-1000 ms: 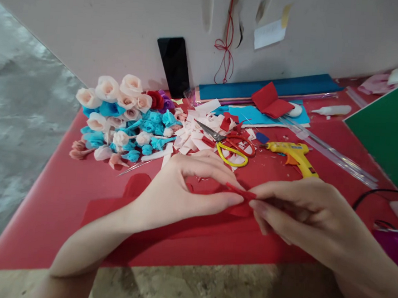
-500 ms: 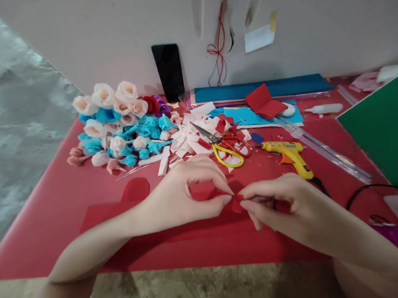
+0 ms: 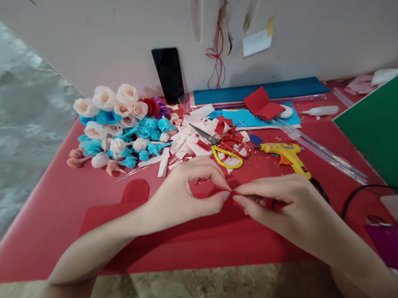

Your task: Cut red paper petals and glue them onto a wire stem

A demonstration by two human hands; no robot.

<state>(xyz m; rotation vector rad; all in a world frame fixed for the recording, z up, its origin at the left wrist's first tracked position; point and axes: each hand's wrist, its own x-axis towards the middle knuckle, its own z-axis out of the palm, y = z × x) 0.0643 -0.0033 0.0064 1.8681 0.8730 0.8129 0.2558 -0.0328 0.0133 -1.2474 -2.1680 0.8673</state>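
Over the front of the red table, my left hand (image 3: pixel 192 191) pinches one end of a small piece of red crepe paper (image 3: pixel 231 194) between thumb and forefinger. My right hand (image 3: pixel 284 202) grips its other end the same way, fingertips almost touching the left ones. Most of the piece is covered by the fingers. Beneath both hands lies a larger folded red paper (image 3: pixel 95 216), and by the left wrist a round-ended red cutout (image 3: pixel 138 191). Just beyond the hands are scissors (image 3: pixel 226 157) with red and yellow handles, blades partly over paper scraps (image 3: pixel 189 141).
Paper flowers (image 3: pixel 117 145) in cream, pink and blue crowd the back left. A black phone (image 3: pixel 168 74) leans on the wall. To the right are a yellow glue gun (image 3: pixel 287 155), clear sticks (image 3: pixel 335 156), a white glue bottle (image 3: pixel 322 111) and a green board (image 3: pixel 384 134).
My right hand has shifted slightly left, toward my left fingertips. Less of the red crepe paper shows between the hands. Both hands keep their pinch.
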